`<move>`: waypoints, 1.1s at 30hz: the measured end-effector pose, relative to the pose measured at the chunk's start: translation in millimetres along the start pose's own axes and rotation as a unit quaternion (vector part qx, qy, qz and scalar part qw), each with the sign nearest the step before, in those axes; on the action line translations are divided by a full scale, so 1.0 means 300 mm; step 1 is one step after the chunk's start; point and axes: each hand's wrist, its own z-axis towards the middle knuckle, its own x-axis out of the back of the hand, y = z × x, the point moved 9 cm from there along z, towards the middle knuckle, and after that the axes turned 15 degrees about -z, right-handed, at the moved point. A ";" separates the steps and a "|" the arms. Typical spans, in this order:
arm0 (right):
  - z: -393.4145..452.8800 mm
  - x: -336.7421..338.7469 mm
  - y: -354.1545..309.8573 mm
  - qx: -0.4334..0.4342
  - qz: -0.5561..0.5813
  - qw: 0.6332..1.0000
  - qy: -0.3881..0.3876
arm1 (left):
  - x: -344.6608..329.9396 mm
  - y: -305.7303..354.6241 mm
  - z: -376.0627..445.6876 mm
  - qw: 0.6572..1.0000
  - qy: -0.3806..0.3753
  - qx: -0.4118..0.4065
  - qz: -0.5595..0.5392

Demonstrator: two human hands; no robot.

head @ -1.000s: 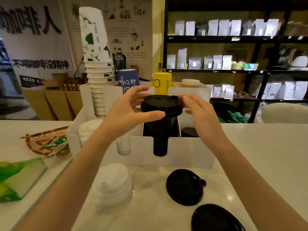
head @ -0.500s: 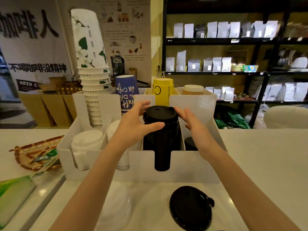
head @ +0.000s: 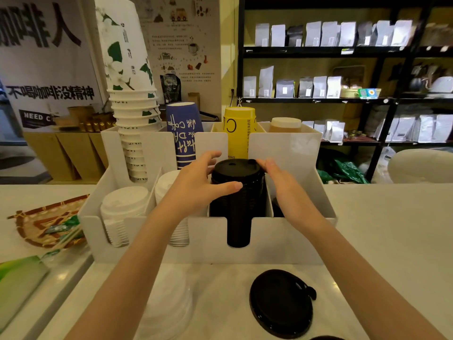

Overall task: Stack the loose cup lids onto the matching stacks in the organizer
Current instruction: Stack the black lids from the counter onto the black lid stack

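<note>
Nearest, at 6 o'clock on the table point(head: 382, 217): one loose black lid point(head: 282, 303) lying flat, tab toward 3 o'clock. A second dark rim just shows at the bottom edge. At 7 o'clock, a blurred pile of white lids point(head: 169, 305), also loose.

Mid-field, 12 o'clock: white organizer point(head: 289, 239). Its third front slot from the left holds the black stack point(head: 239, 204), upright, long axis vertical, top lid seated level. White stacks point(head: 123, 209) fill the two slots toward 9 o'clock.

Left hand point(head: 198, 185): fingers curled round the upper part of the black stack, thumb across its front, touching. Right hand point(head: 282, 177): flat and spread, fingertips at the stack's top rim on the 3 o'clock side; real contact or just beside, cannot tell. Neither hand carries a separate lid.

Judgement: the black stack is being squared up. The loose black lid lies behind and below both hands, toward 6 o'clock, nearer the right forearm; the right hand looks the better one to fetch it.

Far: paper cups point(head: 130, 94) stand in the organizer's rear slots, shelves point(head: 318, 100) of bags beyond.
</note>
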 end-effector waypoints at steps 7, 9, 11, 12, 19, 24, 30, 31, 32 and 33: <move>0.000 -0.004 0.020 0.019 -0.023 1.000 0.009 | -0.004 0.014 -0.010 0.998 0.020 -0.009 0.051; -0.003 0.001 0.029 0.019 -0.025 0.999 0.012 | -0.011 0.022 -0.016 0.997 0.015 -0.013 0.068; -0.005 0.000 0.027 0.022 -0.024 0.999 0.008 | -0.020 0.030 -0.023 0.996 0.009 -0.022 0.084; -0.005 0.000 0.026 0.021 -0.024 0.999 0.005 | -0.026 0.035 -0.026 0.996 0.005 -0.027 0.089; -0.020 0.061 -0.031 0.034 -0.034 0.998 0.027 | -0.067 0.080 -0.049 0.998 -0.027 -0.023 0.060; -0.125 0.165 -0.070 0.073 -0.085 0.987 0.115 | -0.077 0.267 -0.159 0.966 0.090 -0.230 0.079; -0.309 0.158 0.063 0.055 -0.177 0.980 0.067 | -0.264 0.153 -0.271 0.975 -0.018 -0.220 0.030; -0.336 0.152 0.101 0.045 -0.194 0.979 0.050 | -0.304 0.110 -0.291 0.977 -0.043 -0.206 0.038; -0.361 0.147 0.137 0.036 -0.213 0.976 0.035 | -0.341 0.064 -0.313 0.978 -0.068 -0.193 0.049; -0.382 0.143 0.171 0.025 -0.235 0.971 0.021 | -0.371 0.016 -0.333 0.978 -0.088 -0.178 0.060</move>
